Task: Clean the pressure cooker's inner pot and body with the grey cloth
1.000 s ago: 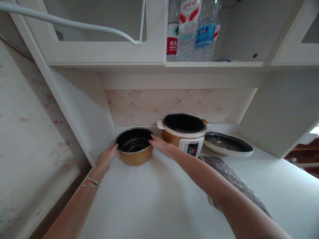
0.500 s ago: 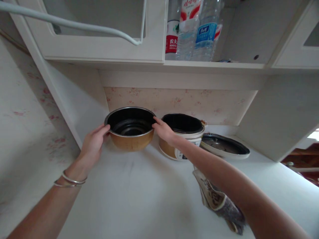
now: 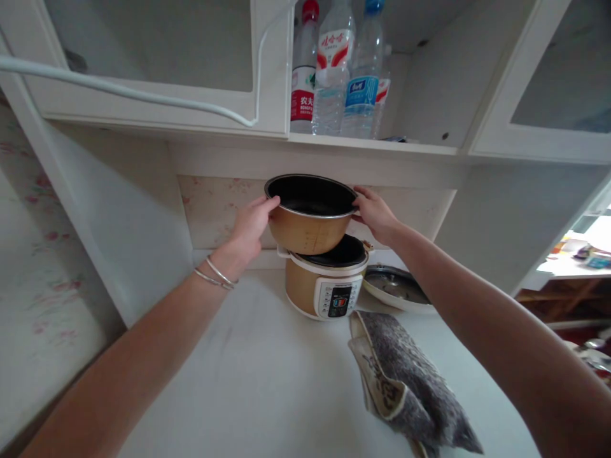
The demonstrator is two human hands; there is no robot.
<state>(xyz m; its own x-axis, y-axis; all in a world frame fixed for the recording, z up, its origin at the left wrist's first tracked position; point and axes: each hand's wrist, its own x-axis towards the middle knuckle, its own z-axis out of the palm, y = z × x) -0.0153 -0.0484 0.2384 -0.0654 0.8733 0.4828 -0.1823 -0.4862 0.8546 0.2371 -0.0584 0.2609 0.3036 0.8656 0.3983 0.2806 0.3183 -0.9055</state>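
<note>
A gold inner pot (image 3: 309, 226) with a black lining hangs in the air just above the open gold-and-white rice cooker (image 3: 324, 287). My left hand (image 3: 251, 222) grips the pot's left rim, fingers curled over the edge. On the opposite rim my right hand (image 3: 376, 214) holds it the same way. The pot's bottom is right over the cooker's opening, slightly left of centre. The cooker stands on the white counter (image 3: 248, 375) against the back wall.
The cooker's lid (image 3: 396, 287) lies on the counter to its right. A grey cloth (image 3: 405, 381) lies in front of it. Several water bottles (image 3: 334, 70) stand on the shelf above. A white cable (image 3: 119, 89) crosses the cabinet door at upper left.
Both hands lifted the inner pot off the counter at the left and carried it up and right until it hangs over the cooker.
</note>
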